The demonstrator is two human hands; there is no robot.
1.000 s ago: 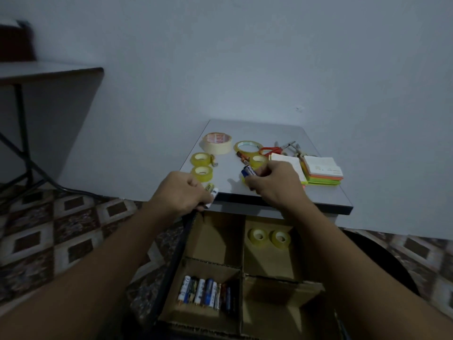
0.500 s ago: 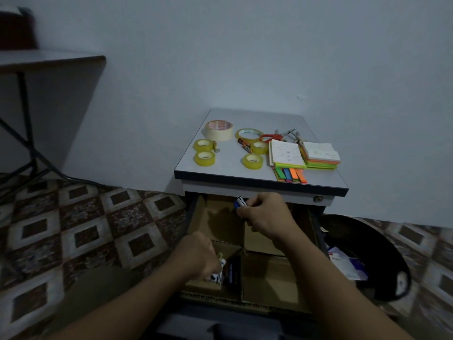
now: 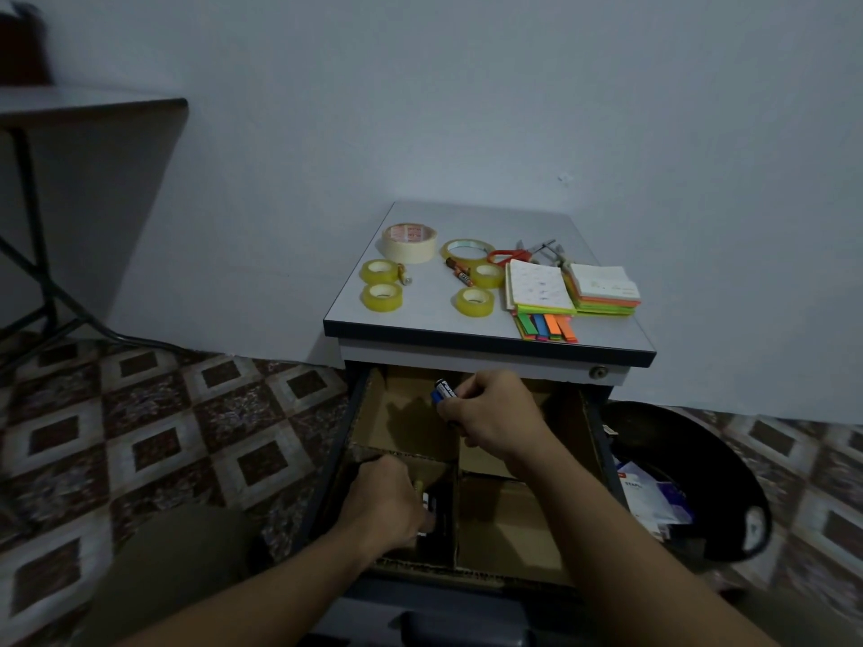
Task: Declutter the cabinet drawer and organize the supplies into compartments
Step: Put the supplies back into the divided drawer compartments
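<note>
Cardboard dividers (image 3: 456,464) split the drawer (image 3: 348,441) into compartments. Batteries (image 3: 432,506) lie in the near-left one, where the left hand (image 3: 385,502) reaches down, its grip curled; I cannot tell whether it holds anything. The right hand (image 3: 490,413) pinches a blue battery (image 3: 444,391) above the far compartments. Tape rolls (image 3: 382,296), scissors (image 3: 506,256) and sticky notes (image 3: 541,287) sit on the worktop (image 3: 429,317), so most sorting looks undone.
</note>
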